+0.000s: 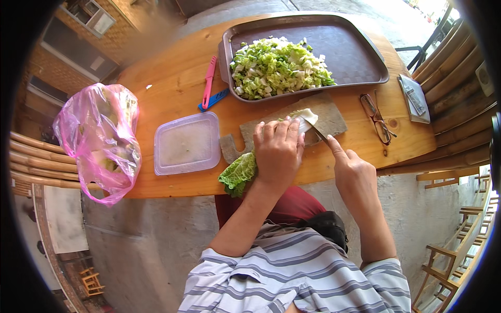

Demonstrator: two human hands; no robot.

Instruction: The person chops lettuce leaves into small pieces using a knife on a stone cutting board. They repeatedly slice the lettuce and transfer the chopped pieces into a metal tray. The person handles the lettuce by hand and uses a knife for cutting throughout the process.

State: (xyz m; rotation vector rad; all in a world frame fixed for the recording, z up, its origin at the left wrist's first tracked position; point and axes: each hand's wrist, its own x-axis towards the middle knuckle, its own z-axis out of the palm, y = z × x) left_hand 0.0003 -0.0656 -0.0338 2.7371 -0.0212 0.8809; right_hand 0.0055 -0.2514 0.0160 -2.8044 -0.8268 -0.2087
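My left hand (pixel 278 152) presses down on napa cabbage leaves, gripping them against a worn wooden cutting board (pixel 328 113). The white stem end (pixel 308 116) pokes out past my fingertips, while the green leafy end (pixel 238 172) hangs toward the table's near edge. In my right hand (pixel 354 168) is a knife (pixel 320 134), its blade against the white stem just right of my left fingers. My index finger lies along the back of the knife. Beyond the board, a brown plastic tray (pixel 352 58) holds a heap of chopped cabbage (pixel 278 68) in its left part.
A pink plastic bag (pixel 105 137) with contents sits at the table's left end, beside a translucent plastic lid or container (pixel 187 144). A pink knife (pixel 209 82) and a blue sheath-like piece (pixel 214 100) lie left of the tray. Eyeglasses (pixel 377 117) and a notebook (pixel 415 98) lie at right.
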